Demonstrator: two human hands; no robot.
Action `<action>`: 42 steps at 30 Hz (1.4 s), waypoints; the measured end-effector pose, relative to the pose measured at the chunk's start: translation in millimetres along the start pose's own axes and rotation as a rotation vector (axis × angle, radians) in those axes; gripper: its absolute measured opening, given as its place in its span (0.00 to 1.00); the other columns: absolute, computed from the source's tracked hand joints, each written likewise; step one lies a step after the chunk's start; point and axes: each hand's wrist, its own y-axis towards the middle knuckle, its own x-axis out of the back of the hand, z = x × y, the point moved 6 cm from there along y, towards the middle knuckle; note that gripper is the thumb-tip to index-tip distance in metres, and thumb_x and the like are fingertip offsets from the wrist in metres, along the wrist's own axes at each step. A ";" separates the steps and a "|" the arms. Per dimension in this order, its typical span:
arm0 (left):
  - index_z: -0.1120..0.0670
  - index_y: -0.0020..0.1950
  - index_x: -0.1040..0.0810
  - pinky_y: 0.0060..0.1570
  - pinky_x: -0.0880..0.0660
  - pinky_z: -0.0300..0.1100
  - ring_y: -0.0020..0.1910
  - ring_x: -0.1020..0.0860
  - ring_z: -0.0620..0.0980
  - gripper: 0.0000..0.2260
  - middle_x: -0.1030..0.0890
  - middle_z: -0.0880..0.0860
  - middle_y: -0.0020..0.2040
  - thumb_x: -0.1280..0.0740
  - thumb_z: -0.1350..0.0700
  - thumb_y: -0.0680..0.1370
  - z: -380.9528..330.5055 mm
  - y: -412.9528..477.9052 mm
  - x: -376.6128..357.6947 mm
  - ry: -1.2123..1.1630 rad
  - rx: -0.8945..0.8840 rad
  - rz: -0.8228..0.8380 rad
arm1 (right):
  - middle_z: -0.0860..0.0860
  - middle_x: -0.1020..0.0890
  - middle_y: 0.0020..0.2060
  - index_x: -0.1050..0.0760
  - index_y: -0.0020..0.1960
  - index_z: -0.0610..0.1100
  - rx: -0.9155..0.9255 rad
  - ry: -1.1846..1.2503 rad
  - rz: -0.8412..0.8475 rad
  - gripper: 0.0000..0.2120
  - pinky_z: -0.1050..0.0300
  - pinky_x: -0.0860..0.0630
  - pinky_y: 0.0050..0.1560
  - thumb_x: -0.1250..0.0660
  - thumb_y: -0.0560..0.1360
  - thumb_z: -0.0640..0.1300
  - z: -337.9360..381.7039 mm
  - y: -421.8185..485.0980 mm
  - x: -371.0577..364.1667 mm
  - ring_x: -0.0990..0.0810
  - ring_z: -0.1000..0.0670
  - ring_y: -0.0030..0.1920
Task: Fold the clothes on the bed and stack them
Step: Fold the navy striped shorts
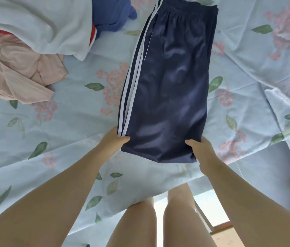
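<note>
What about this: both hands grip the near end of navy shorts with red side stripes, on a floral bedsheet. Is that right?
Not quite. The head view shows the side stripes are white, not red. The rest holds: the left hand and right hand grip the near end of the navy shorts on the floral bedsheet.

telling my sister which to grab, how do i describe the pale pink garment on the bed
On the floral bedsheet, look left of the navy striped shorts. The pale pink garment lies crumpled at the left edge, partly under a white garment; no other clothing is pink.
</note>
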 end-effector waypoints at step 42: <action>0.57 0.43 0.28 0.37 0.34 0.40 0.38 0.30 0.49 0.09 0.30 0.49 0.36 0.38 0.53 0.79 -40.2 -27.7 -17.6 0.764 -0.233 0.457 | 0.53 0.27 0.32 0.33 0.36 0.46 0.350 -0.970 0.451 0.13 0.57 0.35 0.40 0.41 0.79 0.44 36.1 -28.2 -10.5 0.27 0.49 0.39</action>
